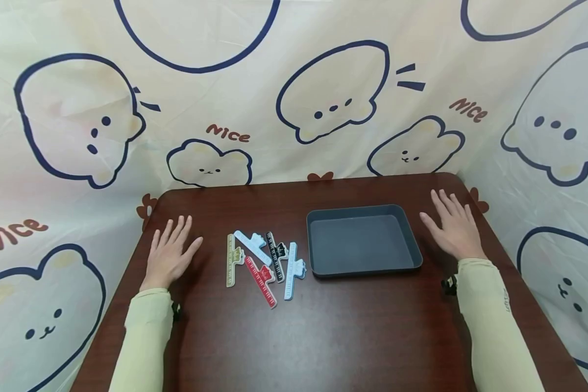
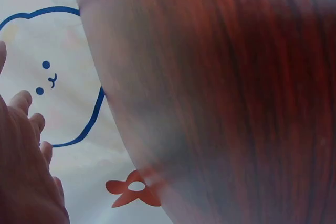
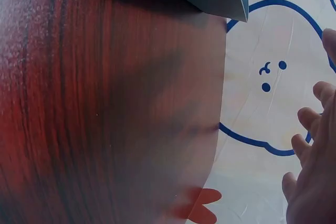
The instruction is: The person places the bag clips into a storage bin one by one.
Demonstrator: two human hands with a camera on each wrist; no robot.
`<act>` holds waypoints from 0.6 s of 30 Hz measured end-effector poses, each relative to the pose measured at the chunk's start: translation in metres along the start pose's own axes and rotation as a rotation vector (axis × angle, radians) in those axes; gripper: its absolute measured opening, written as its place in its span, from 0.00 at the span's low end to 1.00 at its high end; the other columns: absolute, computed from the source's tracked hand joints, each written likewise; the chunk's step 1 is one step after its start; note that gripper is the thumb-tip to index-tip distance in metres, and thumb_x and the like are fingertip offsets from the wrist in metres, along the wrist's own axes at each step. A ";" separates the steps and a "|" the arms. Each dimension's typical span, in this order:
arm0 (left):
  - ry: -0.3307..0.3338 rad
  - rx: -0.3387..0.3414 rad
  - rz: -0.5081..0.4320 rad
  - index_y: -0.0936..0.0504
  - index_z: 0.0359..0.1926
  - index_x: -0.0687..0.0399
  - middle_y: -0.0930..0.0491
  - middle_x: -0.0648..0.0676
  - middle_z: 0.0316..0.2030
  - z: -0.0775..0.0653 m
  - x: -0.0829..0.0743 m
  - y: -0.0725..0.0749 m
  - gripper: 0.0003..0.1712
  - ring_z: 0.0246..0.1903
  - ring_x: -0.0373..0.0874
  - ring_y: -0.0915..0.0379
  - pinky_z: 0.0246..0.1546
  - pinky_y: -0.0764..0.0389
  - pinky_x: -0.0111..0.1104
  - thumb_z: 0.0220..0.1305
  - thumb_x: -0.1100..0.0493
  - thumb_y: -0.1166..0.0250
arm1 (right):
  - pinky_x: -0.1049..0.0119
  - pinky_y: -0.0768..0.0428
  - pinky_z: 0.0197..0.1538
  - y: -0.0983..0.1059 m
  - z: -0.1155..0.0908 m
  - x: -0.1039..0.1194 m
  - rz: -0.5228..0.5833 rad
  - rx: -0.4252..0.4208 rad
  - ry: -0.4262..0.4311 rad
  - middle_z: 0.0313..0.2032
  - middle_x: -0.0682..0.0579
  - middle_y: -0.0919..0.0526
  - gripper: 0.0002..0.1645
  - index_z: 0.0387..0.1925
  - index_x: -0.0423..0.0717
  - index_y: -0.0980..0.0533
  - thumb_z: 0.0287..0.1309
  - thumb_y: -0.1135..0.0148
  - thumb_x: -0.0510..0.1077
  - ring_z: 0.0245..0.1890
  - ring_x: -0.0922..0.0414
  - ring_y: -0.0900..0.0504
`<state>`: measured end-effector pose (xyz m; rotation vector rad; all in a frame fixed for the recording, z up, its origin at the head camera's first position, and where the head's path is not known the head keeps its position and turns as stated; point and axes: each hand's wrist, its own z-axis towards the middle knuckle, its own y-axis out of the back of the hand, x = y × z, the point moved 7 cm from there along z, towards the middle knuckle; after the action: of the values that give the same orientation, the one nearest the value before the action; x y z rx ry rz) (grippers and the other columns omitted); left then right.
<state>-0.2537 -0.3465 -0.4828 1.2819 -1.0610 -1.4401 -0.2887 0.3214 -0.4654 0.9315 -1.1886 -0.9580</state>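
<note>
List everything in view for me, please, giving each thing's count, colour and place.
Table: 1, dark brown, centre
Tray: 1, dark grey, on table
Clips: 5, two light blue, one each red, black and yellow-green, left of tray
Cloth: count unclear, pale, printed blue and brown, around table
Wrist gadgets: 2, black, on wrists
Sleeves: 2, pale green, on forearms
Left hand: 1, bare, left of clips
Right hand: 1, bare, right of tray

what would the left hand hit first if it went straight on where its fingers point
Probably the cartoon-printed backdrop past the far edge of the brown table; the left hand would pass left of the clips, though depth is hard to judge.
</note>
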 end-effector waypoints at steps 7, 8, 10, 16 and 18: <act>-0.023 -0.007 -0.010 0.60 0.76 0.42 0.57 0.56 0.75 0.002 -0.007 -0.004 0.41 0.74 0.57 0.66 0.70 0.67 0.56 0.71 0.34 0.58 | 0.33 0.55 0.67 -0.010 -0.001 0.004 0.041 0.053 -0.031 0.75 0.43 0.61 0.46 0.75 0.58 0.64 0.66 0.64 0.71 0.72 0.35 0.56; -0.032 -0.007 -0.012 0.59 0.76 0.43 0.57 0.57 0.75 0.003 -0.009 -0.004 0.41 0.74 0.58 0.65 0.70 0.65 0.56 0.71 0.35 0.57 | 0.31 0.52 0.66 -0.013 -0.002 0.005 0.054 0.073 -0.039 0.75 0.41 0.60 0.46 0.75 0.59 0.65 0.66 0.63 0.71 0.71 0.34 0.54; -0.049 0.002 -0.024 0.60 0.76 0.44 0.57 0.57 0.75 0.005 -0.014 -0.007 0.40 0.73 0.59 0.63 0.70 0.63 0.57 0.72 0.38 0.55 | 0.29 0.46 0.62 -0.019 -0.003 0.008 0.077 0.115 -0.056 0.74 0.37 0.55 0.46 0.75 0.60 0.66 0.66 0.62 0.71 0.68 0.31 0.49; -0.103 0.064 -0.067 0.60 0.76 0.40 0.56 0.56 0.75 0.014 -0.039 -0.013 0.43 0.72 0.61 0.56 0.67 0.53 0.60 0.70 0.41 0.48 | 0.29 0.37 0.57 -0.034 -0.006 0.017 0.125 0.225 -0.103 0.68 0.27 0.49 0.46 0.75 0.58 0.65 0.67 0.61 0.69 0.60 0.26 0.38; -0.123 0.089 -0.082 0.59 0.76 0.38 0.53 0.55 0.75 0.017 -0.049 -0.015 0.43 0.70 0.61 0.52 0.65 0.48 0.62 0.69 0.42 0.46 | 0.28 0.39 0.58 -0.039 -0.005 0.019 0.134 0.253 -0.112 0.68 0.26 0.51 0.47 0.75 0.56 0.65 0.67 0.60 0.68 0.61 0.25 0.40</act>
<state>-0.2690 -0.2953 -0.4852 1.3270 -1.1771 -1.5654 -0.2851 0.2914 -0.4967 0.9926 -1.4729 -0.7718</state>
